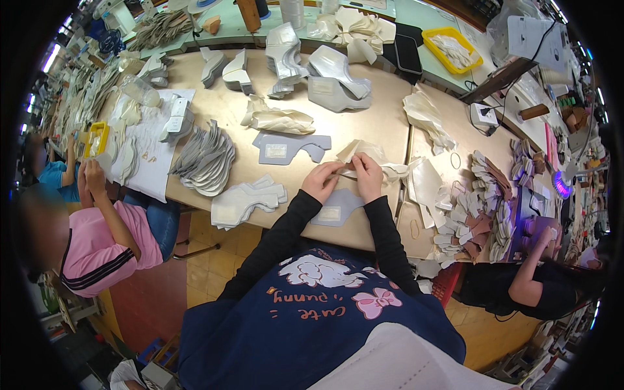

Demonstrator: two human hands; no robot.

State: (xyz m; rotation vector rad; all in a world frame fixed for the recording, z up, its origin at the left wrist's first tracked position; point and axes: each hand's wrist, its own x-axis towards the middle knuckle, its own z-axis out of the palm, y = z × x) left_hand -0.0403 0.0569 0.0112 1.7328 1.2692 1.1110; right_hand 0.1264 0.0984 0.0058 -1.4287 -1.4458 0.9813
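Close together over the table's near edge, both my hands pinch at a thin, crumpled cream sheet. My left hand has its fingertips closed on the sheet's left side. Right beside it, my right hand grips the same sheet with bent fingers; the exact grip is partly hidden. Below the hands lies a flat grey cut piece with a pale rectangular patch. Another grey cut piece with a similar patch rests just beyond my left hand.
Left of my hands are a fanned stack of grey pieces and a light grey stack. Crumpled cream sheets lie to the right. Farther back are more grey stacks and a yellow tray. Co-workers sit at both sides.
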